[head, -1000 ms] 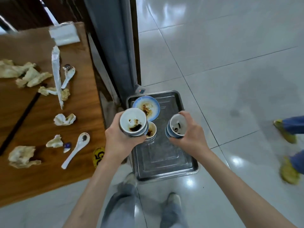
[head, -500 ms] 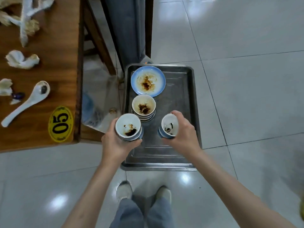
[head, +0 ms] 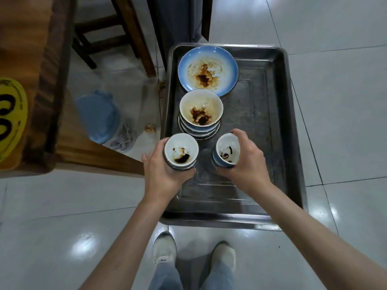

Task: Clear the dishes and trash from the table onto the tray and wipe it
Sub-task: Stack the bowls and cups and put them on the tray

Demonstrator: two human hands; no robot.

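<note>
From my head camera, looking down: my left hand point(head: 161, 170) wraps around a small white-lined cup with dark sauce dregs point(head: 181, 151), and my right hand point(head: 246, 162) grips a second small blue-sided cup point(head: 227, 150). Both sit low over the near half of the rectangular grey metal tray point(head: 274, 122) on the tiled floor. At frame centre on the tray stands a stack of stained blue-and-white bowls point(head: 200, 113), with a soiled blue round plate point(head: 208, 70) just beyond it. The brown wooden counter point(head: 31, 49) fills the upper left, bearing a yellow oval number tag point(head: 11, 118).
</note>
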